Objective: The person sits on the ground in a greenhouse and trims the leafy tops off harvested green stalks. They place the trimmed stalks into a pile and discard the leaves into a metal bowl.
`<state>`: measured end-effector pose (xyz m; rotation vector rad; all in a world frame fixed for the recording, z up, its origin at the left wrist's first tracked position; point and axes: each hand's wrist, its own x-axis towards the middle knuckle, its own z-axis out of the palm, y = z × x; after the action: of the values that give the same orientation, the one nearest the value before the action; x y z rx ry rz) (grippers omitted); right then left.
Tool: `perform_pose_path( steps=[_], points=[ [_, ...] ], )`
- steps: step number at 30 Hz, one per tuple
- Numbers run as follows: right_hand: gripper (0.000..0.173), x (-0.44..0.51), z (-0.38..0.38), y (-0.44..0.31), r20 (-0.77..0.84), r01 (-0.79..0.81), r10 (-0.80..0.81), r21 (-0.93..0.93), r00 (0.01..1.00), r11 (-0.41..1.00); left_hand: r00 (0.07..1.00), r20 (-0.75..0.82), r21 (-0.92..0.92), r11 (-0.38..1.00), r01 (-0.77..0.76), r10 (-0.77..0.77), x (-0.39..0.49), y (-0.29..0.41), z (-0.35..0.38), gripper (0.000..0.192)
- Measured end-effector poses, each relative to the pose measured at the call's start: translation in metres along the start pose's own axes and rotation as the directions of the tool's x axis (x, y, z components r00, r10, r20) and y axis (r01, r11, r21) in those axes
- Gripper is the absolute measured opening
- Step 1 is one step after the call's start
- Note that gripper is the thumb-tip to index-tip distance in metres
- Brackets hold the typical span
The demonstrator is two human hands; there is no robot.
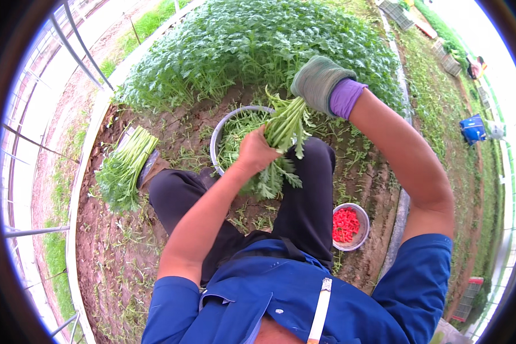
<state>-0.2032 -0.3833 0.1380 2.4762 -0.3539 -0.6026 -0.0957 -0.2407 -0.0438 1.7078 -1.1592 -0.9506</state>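
Observation:
My bare left hand (258,150) grips a bunch of leafy greens (284,124) that look like garland chrysanthemum. The stems slant up to the right and the leaves hang below the fist, over a round tub (215,142) between my knees. Loose leaves and trimmings fill much of the tub. My right hand (320,81), in a grey-green knit glove with a purple cuff, is bent over the stem ends. Its fingers are hidden from view, so whether they close on the stems is unclear.
A stack of cut greens (129,165) lies on the soil at left. By my right thigh stands a small bucket (363,236) of red ties or clips (345,223). Dense standing greens (262,47) grow ahead. Crates (451,64) and a blue bag (473,129) sit far right. A cigarette (320,307) juts below the camera.

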Motion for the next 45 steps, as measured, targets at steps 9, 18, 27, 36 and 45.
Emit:
perform_pose_path(
  steps=[9, 18, 27, 36, 45],
  points=[
    [0.030, 0.055, 0.030, -0.034, 0.103, -0.025, -0.059, 0.670, 0.993, 0.742, 0.998, 0.066, 0.873, 0.485, -0.056, -0.003, 0.001, 0.009, -0.118, 0.060],
    [0.035, 0.127, 0.116, -0.105, 0.027, -0.019, -0.012, 0.898, 1.000, 0.439, 0.915, 0.206, 0.573, 0.801, 0.175, -0.348, 0.016, -0.062, -0.148, 0.041],
    [0.042, 0.140, 0.214, -0.165, 0.421, -0.393, 0.223, 0.906, 0.879, -0.160, 0.884, 0.144, 0.775, 0.606, 0.179, -0.445, 0.027, -0.077, -0.163, 0.036],
    [0.041, 0.161, 0.260, -0.297, 0.575, -0.670, 0.525, 0.742, 0.628, -0.010, 0.913, 0.009, 0.811, 0.538, 0.232, -0.408, 0.044, -0.056, -0.171, 0.038],
    [0.018, 0.184, 0.216, -0.306, 0.158, -0.385, 0.655, 0.897, 0.739, 0.219, 0.913, 0.018, 0.811, 0.540, 0.224, -0.407, 0.057, -0.049, -0.168, 0.033]
  ],
)
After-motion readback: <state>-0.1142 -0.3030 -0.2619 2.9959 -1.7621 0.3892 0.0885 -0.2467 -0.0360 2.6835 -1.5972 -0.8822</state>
